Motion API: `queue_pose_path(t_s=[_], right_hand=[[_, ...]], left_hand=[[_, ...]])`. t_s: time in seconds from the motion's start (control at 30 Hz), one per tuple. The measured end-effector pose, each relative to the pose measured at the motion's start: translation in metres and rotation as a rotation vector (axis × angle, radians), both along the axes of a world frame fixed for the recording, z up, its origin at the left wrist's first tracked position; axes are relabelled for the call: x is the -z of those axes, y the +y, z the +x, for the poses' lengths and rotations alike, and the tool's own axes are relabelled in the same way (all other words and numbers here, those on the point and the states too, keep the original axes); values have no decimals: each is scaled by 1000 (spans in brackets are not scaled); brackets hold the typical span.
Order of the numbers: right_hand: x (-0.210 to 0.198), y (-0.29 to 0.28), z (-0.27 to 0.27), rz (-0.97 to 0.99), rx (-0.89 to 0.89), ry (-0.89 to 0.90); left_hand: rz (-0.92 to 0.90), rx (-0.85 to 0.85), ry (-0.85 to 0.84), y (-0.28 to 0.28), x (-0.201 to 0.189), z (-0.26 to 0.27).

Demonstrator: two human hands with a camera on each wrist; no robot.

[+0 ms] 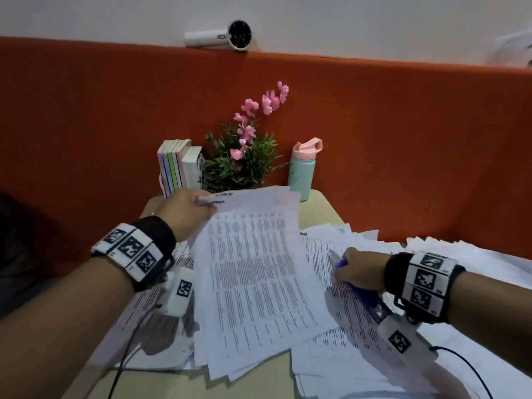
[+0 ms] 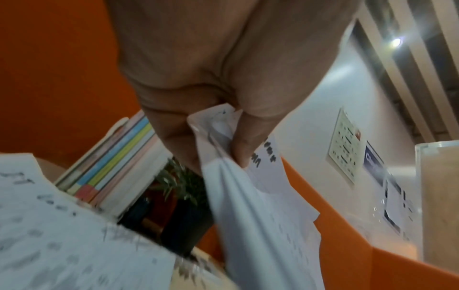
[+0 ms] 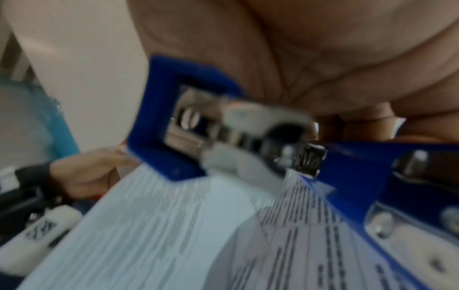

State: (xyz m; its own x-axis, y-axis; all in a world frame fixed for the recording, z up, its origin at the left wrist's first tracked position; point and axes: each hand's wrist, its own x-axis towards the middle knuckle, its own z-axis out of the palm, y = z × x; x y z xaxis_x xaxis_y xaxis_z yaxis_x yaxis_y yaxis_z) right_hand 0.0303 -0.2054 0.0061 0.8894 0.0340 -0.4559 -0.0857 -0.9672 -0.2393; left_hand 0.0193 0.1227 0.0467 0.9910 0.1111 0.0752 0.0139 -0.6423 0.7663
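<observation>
The left hand (image 1: 184,210) pinches the top corner of a bundle of printed sheets (image 1: 253,277) between thumb and fingers, a closed grip that lifts that corner while the bundle's lower edge fans out over the bench (image 1: 319,208). The right hand (image 1: 357,269) has its grip wrapped around a blue stapler (image 1: 361,295), which sits low on the loose papers (image 1: 359,335) to the right of the bundle, well apart from the pinched corner. Judging from this, the sheets are gathered and squared enough to bind, but the stapler has yet to meet the corner; no staple can be made out there, so the fastening looks to be what is left, with many more pages waiting. There is one stapler and one held bundle of several sheets; the loose papers beneath and the further heap (image 1: 460,254) on the right are too many to count. At the back stand a row of about five books (image 1: 175,165), one pink-flowered potted plant (image 1: 244,156) and one mint bottle (image 1: 302,171) with a pink lid, against an orange partition (image 1: 403,125).
</observation>
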Motion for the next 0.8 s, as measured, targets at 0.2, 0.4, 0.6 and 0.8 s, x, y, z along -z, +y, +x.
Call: queue_pose_path(t_s=[0.2, 0.4, 0.6, 0.8], right_hand=[[16, 22, -1, -15, -9, 29], [35, 35, -17, -107, 48, -112], [19, 46, -31, -235, -47, -114], [-112, 79, -41, 138, -480, -862]], left_hand=[[-205, -142, -118, 42, -33, -26], [-211, -131, -109, 56, -26, -38], [-181, -42, -74, 52, -15, -38], [-106, 98, -80, 43, -32, -35]])
